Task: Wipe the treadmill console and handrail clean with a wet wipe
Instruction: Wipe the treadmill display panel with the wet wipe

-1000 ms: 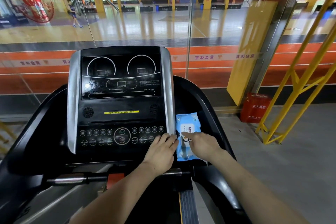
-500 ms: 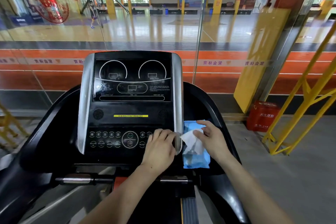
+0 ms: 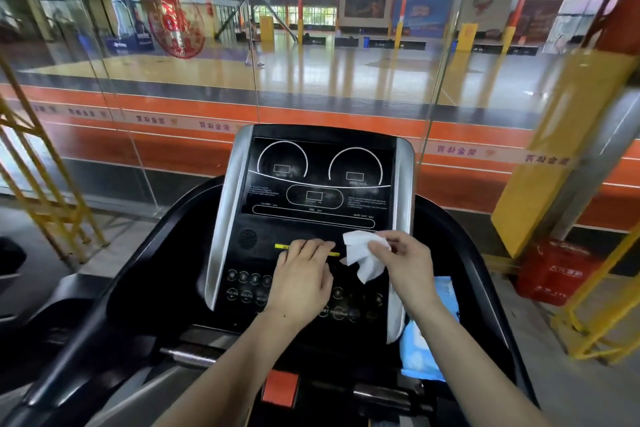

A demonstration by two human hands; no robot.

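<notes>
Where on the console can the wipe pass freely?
Free: the display glass between the silver side rails. Crowded: the button rows, under the left hand, and the right edge, where the right hand pinches the wipe above the wipe pack.

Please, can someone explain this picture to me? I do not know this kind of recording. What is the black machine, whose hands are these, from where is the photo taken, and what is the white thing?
The picture comes from a camera worn on a person's head, looking down at their own two bare hands. The black machine is a treadmill; its console carries dials and buttons. The right hand pinches a crumpled white wet wipe in front of the console. The left hand lies over the button area, holding nothing. A blue wipe pack lies on the ledge right of the console. Behind the glass is a sports hall.
</notes>
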